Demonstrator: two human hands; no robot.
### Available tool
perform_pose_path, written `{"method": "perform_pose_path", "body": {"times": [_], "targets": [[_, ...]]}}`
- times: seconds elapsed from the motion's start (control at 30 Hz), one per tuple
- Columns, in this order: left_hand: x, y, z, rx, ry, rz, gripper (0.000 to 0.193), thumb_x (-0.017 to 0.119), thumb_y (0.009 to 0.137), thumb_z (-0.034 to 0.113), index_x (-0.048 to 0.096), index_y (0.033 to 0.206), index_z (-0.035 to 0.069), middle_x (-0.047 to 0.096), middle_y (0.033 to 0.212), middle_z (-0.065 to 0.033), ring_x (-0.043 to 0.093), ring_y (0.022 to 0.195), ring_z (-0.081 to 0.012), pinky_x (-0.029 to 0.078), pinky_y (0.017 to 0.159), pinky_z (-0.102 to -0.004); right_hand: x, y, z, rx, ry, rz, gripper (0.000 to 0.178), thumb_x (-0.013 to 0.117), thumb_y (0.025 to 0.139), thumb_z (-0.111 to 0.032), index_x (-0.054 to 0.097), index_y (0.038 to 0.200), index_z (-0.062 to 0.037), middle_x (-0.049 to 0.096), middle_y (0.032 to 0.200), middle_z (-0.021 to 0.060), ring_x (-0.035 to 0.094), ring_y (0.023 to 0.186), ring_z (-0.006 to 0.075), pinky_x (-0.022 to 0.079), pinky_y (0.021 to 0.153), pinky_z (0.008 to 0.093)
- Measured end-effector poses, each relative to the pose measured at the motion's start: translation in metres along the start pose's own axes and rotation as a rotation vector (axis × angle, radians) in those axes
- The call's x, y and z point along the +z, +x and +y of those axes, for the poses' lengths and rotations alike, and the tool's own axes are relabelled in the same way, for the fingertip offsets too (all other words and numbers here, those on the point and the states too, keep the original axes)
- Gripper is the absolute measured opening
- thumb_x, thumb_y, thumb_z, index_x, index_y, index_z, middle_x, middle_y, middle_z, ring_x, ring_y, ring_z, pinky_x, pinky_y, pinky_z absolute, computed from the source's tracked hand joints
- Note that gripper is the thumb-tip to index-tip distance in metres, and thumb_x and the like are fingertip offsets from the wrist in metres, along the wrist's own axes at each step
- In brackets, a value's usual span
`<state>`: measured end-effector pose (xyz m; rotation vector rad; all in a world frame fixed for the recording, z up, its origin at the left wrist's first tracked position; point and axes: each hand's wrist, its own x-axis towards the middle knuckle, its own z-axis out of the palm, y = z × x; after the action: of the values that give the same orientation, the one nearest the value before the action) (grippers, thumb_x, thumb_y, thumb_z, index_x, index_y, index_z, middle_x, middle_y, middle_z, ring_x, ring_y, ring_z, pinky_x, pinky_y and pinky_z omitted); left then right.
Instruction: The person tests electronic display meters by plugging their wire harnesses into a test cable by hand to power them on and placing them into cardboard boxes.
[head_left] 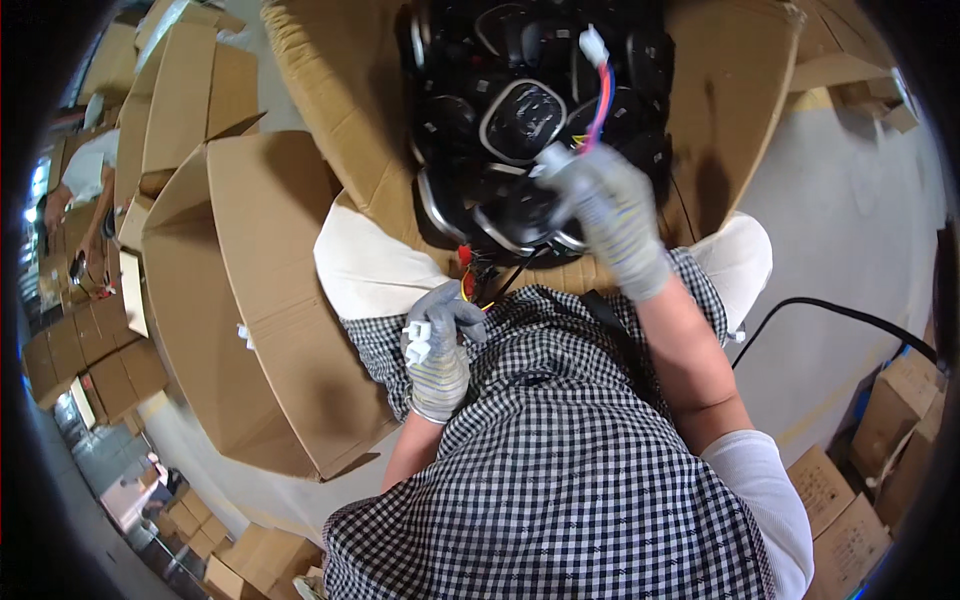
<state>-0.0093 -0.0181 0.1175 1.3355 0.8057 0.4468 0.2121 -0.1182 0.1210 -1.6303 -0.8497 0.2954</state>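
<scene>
My left hand [440,345], in a grey striped work glove, is closed around two white plastic wire connectors [418,340] near my lap. Just beyond its fingers, thin yellow and red wires with a red connector [464,256] run toward the carton. My right hand [615,215], gloved alike and smeared by motion, is raised over the carton. From its grip a short red and blue wire lead [603,100] sticks up, ending in a white connector [593,45]. Below lie several black rounded devices [522,120] with silver rims, heaped in the open cardboard carton [345,130] between my knees.
A large open cardboard box [285,290] stands against my left side. More cartons [190,100] are stacked at far left, where another person's arm [100,210] shows. At right, a black cable [840,303] curves above the grey floor, with closed cartons [840,510] behind.
</scene>
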Motion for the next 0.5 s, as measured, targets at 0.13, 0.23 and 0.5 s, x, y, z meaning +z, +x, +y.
{"method": "perform_pose_path", "body": {"times": [0.13, 0.23, 0.5], "targets": [[-0.021, -0.008, 0.010, 0.022, 0.262, -0.180, 0.050, 0.041, 0.095, 0.042, 0.049, 0.116, -0.003, 0.061, 0.081, -0.0087, 0.057, 0.068, -0.0123, 0.047, 0.064, -0.0246, -0.027, 0.027, -0.053, -0.145, -0.287, -0.076, 0.011, 0.061, 0.080, -0.010, 0.064, 0.085, -0.0013, 0.055, 0.072, 0.0131, 0.053, 0.064, 0.0291, 0.042, 0.057, 0.0345], [-0.008, -0.006, 0.000, -0.097, -0.135, -0.221, 0.050, 0.042, 0.095, 0.037, 0.043, 0.125, -0.003, 0.062, 0.101, -0.0119, 0.062, 0.085, -0.0174, 0.050, 0.078, -0.0284, -0.003, 0.022, -0.052, -0.452, -0.688, -0.451, 0.017, 0.063, 0.076, -0.009, 0.055, 0.061, -0.0059, 0.049, 0.061, 0.0136, 0.050, 0.058, 0.0324, 0.034, 0.049, 0.0430], [0.005, 0.011, -0.025, 0.034, -0.998, 0.003, 0.038, 0.055, 0.089, 0.011, 0.047, 0.126, 0.002, 0.059, 0.108, -0.0048, 0.058, 0.094, -0.0151, 0.048, 0.077, -0.0261, 0.057, -0.059, -0.015, -0.429, -0.543, -1.016, 0.021, 0.062, 0.074, -0.025, 0.062, 0.063, -0.0069, 0.055, 0.061, 0.0123, 0.057, 0.061, 0.0304, 0.042, 0.052, 0.0419]]}}
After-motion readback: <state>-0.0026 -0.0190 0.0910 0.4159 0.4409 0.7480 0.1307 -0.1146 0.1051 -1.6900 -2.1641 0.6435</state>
